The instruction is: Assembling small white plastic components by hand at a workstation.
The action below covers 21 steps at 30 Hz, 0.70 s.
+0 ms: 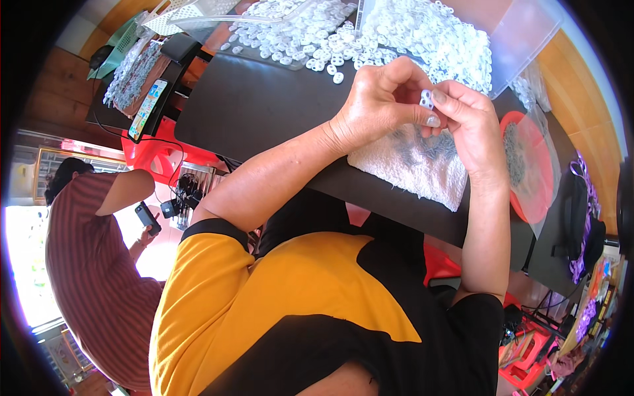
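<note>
A small white plastic piece with dark holes (426,99) is pinched between my two hands above the table. My left hand (388,96) comes in from the left, its thumb just below the piece and its curled fingers around it. My right hand (467,119) grips the piece from the right with thumb and fingers. Whether a finer part sits between the fingertips is hidden. Below the hands lies a white towel (422,173) with many thin grey metal bits on it. Behind them spreads a large heap of similar white pieces (422,36).
A red round dish (538,158) with small dark bits stands right, partly under clear plastic. A clear bin (528,39) is at the back right. A phone (146,109) rests at the left by grey-blue strands (132,76). A person in a striped shirt (99,264) holds a phone.
</note>
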### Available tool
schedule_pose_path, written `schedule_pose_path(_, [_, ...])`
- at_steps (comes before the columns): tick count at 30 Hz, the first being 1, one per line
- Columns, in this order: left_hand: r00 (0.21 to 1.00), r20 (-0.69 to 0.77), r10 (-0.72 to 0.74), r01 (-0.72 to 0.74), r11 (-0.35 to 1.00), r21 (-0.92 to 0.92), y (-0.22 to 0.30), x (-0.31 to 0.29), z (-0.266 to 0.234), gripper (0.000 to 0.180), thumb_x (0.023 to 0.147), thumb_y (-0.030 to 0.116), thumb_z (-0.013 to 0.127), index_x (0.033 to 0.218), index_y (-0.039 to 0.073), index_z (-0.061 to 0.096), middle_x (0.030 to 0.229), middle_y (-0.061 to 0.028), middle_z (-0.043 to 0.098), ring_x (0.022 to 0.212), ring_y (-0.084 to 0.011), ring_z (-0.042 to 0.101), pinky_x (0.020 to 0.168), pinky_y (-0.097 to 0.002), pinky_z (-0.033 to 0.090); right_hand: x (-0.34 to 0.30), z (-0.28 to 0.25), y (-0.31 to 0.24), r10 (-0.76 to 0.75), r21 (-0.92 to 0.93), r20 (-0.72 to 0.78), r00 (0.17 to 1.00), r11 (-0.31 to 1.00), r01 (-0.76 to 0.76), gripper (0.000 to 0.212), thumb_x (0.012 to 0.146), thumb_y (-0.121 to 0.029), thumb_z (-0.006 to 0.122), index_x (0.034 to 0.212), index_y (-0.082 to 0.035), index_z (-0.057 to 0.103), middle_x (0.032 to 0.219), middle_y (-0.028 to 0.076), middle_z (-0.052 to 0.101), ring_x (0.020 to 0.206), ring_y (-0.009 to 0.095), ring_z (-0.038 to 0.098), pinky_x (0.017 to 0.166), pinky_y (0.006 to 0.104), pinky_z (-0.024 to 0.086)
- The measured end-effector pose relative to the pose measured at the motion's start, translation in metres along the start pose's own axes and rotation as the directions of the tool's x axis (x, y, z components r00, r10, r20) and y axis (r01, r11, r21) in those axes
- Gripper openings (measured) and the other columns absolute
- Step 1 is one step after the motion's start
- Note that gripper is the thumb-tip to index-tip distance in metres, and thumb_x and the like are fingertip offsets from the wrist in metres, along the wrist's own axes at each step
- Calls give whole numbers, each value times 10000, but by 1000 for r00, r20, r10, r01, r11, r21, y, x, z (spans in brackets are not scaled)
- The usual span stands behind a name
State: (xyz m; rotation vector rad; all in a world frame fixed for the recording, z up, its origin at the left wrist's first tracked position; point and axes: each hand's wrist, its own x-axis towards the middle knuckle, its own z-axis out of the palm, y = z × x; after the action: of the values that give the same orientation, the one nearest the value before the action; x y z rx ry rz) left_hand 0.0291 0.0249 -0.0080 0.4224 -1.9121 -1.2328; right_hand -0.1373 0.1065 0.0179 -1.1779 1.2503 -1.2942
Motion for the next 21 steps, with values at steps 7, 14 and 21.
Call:
schedule_pose_path(7, [999,38,-23,31,976,-214,1,0,0,321,718,45,842,964,75,638,782,52,582,736,-21,555,670,-187,492,-2,-1,-3,9,20,20,1000,1000,-9,261,934,-242,607,895,10,662,690,31,628,601,126,606,587,228,438])
schedule_pose_path(14, [1000,3,14,-14,991,-135,-3,1,2,337,718,52,843,992,73,648,789,43,588,750,-26,562,708,-194,509,-2,-3,-5,18,30,6,1000,999,-19,251,933,-239,609,892,2,662,685,33,622,607,129,604,596,231,427])
schedule_pose_path(21, [998,55,-7,22,961,-276,-1,2,0,349,718,51,842,1011,64,654,812,38,597,757,-28,563,721,-195,514,-2,-4,-6,8,22,-2,1000,1000,-8,250,932,-246,611,881,-7,662,684,34,620,608,129,600,601,233,422])
